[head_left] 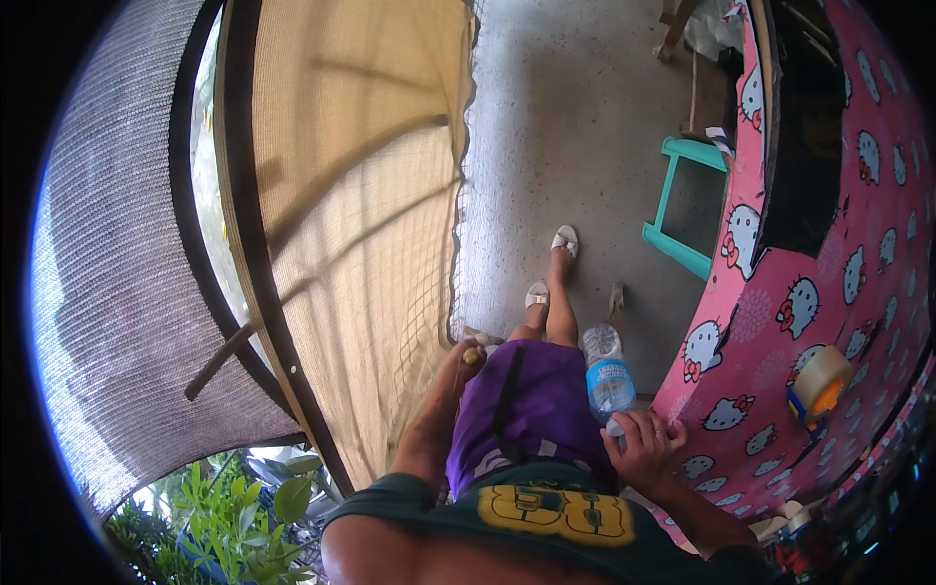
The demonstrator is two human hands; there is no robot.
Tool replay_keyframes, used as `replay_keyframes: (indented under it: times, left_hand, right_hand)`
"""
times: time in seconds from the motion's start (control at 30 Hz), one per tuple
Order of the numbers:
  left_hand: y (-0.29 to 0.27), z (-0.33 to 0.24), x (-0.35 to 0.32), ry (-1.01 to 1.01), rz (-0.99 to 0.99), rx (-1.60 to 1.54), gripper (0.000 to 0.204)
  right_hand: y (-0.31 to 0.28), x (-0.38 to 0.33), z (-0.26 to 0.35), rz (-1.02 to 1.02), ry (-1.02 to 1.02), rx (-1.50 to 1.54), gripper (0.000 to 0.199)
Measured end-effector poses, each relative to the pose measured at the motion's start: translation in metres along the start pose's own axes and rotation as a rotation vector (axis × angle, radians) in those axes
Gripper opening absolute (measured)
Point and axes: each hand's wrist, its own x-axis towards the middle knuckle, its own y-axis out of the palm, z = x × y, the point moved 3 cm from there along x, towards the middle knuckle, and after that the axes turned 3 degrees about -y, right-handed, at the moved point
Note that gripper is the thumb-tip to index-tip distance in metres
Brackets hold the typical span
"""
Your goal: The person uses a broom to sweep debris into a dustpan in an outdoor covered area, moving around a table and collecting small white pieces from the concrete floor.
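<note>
In the lower right of the centre, a clear plastic bottle (610,382) with a blue label reaches up the frame from the right hand (645,450), its pale cap end turned toward the lower edge. The fingers of this hand are curled at the cap end; how firmly they grip cannot be told. The bottle lies just beside the purple shorts (531,409) in this view. Left of the shorts, the left hand (471,353) looks curled, foreshortened and small, near the edge of a tan mesh sheet (356,175); whether its fingers pinch anything cannot be told. Grey floor (556,127) fills the upper centre, with two pale slippers (565,239) on the feet above the shorts. At the upper right, a turquoise frame (663,190) stands near a pink panel (848,312) patterned with white cartoon cats. A roll of tape (827,366) is against that panel at the right of the frame. Green leaves (234,512) crowd the lower left.
</note>
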Motion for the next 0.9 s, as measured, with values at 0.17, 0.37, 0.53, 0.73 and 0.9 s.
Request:
replay_keyframes:
  times: [0.17,0.37,0.53,0.73,0.9]
  left_hand:
    - [0.275,0.039,-0.037,1.687,0.276,1.545,0.009]
    - [0.365,0.027,-0.087,0.813,0.813,0.976,0.023]
    - [0.161,0.01,-0.079,0.727,0.228,1.35,0.035]
    - [-0.045,0.026,-0.12,0.801,-0.335,1.564,0.034]
    - [-0.126,0.01,-0.081,0.769,-0.617,1.853,0.059]
  right_hand:
    - [0.009,-0.002,-0.001,0.01,0.025,-0.024,0.031]
    - [0.001,0.005,0.001,0.007,0.017,-0.031,0.03]
    - [-0.001,0.005,0.0,-0.012,0.028,0.015,0.03]
    - [0.002,0.002,-0.002,-0.009,0.045,0.009,0.031]
    - [0.002,0.0,0.0,-0.003,0.044,0.001,0.033]
